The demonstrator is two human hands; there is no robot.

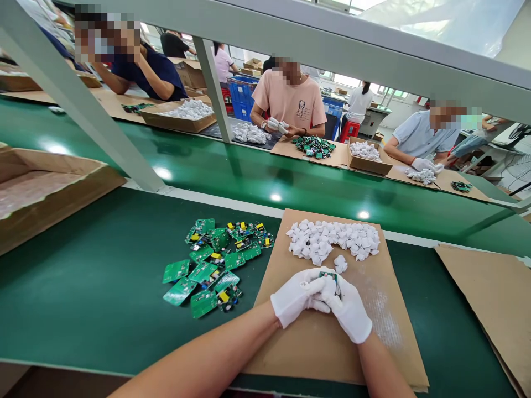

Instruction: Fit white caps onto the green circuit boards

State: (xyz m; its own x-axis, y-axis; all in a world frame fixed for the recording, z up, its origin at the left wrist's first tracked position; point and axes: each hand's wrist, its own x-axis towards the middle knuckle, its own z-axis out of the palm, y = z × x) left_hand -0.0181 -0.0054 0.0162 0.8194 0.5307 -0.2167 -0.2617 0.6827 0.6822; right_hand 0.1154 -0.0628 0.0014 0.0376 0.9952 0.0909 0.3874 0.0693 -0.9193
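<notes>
Both my hands wear white gloves and meet above a brown cardboard sheet (298, 354). My left hand (299, 294) and my right hand (348, 309) are closed around a small green circuit board (328, 275), whose upper edge shows between the fingers. The rest of the board is hidden by the gloves. Just beyond the fingertips sits a small white lump (341, 264), apart from a wide cluster of similar white pieces (332, 239) on the sheet. To the left, a loose pile of green circuit boards (215, 265) with yellow and black parts lies on the green table (103, 287).
An open cardboard box (62, 204) stands at the far left. More cardboard (493, 298) lies at the right. A slanted grey post (91, 99) rises behind the table's left part. Across a green belt (249, 177), several people sit beside boards and white pieces.
</notes>
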